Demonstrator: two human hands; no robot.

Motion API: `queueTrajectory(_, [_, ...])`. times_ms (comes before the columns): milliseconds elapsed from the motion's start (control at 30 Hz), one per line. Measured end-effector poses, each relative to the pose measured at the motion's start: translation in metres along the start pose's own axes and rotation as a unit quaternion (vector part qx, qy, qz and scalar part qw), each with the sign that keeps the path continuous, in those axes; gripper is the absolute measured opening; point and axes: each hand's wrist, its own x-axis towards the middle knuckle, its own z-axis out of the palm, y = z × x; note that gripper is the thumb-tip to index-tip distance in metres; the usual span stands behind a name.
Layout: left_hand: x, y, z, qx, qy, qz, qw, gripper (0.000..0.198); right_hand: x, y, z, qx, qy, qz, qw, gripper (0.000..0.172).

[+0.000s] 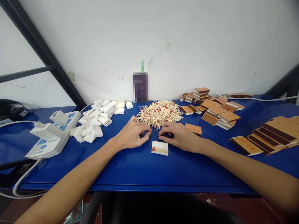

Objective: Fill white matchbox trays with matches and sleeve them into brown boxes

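A big heap of loose matches (161, 112) with red heads lies in the middle of the blue table. At its near left edge my left hand (134, 133) is closed, thumb and forefinger tips together; whatever may be in the pinch is too small to make out. My right hand (175, 134) is curled in a similar pinch at the heap's near right edge, its fingertips hiding anything between them. Just below the hands sits a white matchbox tray (161, 153), open side up. Several matches (160, 149) lie in it, red heads to the left.
White empty trays (92, 121) are piled at the left, beside a white power strip (52, 137) with cables. Orange-brown matchbox sleeves (212, 111) lie heaped at the back right, with more stacked sleeves (273, 137) nearer. A blurred dark panel (140, 87) stands against the wall.
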Motion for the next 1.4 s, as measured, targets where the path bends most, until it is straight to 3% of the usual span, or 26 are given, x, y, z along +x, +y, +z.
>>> queueTrajectory(233, [-0.0002, 0.0056, 0.0019, -0.074, -0.012, -0.023, 0.997, 0.014, -0.0003, 0.001, 0.001, 0.019, 0.031, -0.008, 0.999, 0.016])
queueTrajectory(633, [0.0001, 0.0097, -0.0023, -0.071, -0.137, 0.033, 0.987, 0.037, -0.0033, -0.0005, -0.0023, 0.01, 0.026, -0.023, 0.999, 0.022])
queueTrajectory(867, [-0.0019, 0.0065, -0.0032, -0.068, -0.118, 0.026, 0.99, 0.037, -0.0043, -0.0055, -0.0052, -0.002, 0.017, -0.009, 1.0, 0.014])
queueTrajectory(1000, [-0.0014, 0.0072, -0.0029, -0.046, -0.033, 0.013, 0.998, 0.029, -0.0034, -0.0067, -0.0055, 0.009, 0.016, 0.009, 1.0, 0.01])
queueTrajectory(1100, [0.0003, 0.007, -0.0041, -0.007, 0.011, -0.008, 1.0, 0.034, -0.0014, -0.0037, -0.0047, 0.048, 0.019, 0.037, 0.998, 0.008])
queueTrajectory(1233, [0.0014, 0.0061, -0.0048, -0.025, -0.014, -0.007, 1.0, 0.039, -0.0002, -0.0006, -0.0046, 0.1, 0.01, 0.054, 0.993, 0.011])
queueTrajectory(1400, [0.0008, 0.0072, -0.0023, -0.058, -0.036, -0.012, 0.998, 0.045, -0.0011, -0.0024, -0.0064, 0.084, 0.006, 0.046, 0.995, 0.011])
